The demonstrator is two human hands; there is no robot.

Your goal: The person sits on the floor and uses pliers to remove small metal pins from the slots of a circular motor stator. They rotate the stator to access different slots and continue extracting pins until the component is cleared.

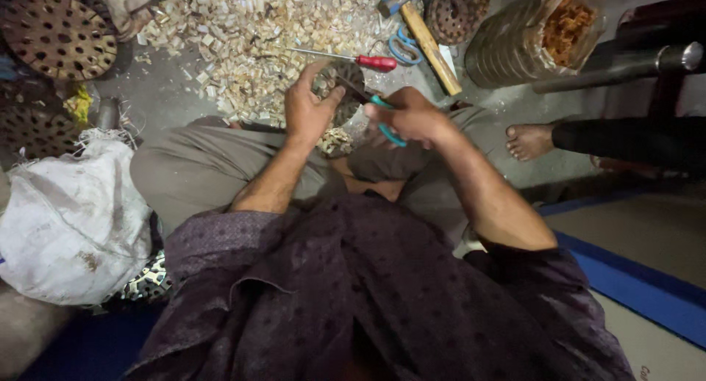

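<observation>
My left hand [309, 105] grips a round perforated disc [346, 87] held above my lap, fingers curled over its left rim. My right hand [410, 116] is closed around a tool with a teal handle [390, 131], its dark metal tip [354, 91] lying across the disc's face. I sit cross-legged on the floor in grey trousers. Small wood-coloured bits [337, 141] lie heaped just under the disc, between my knees.
A pile of small wooden pieces [250, 35] covers the floor ahead, with a red-handled screwdriver [364, 60], blue scissors [403, 48] and a hammer [423, 28]. Perforated discs [59, 31] lie left, a white sack [70, 219] beside me. Another person's bare foot [529, 140] is right.
</observation>
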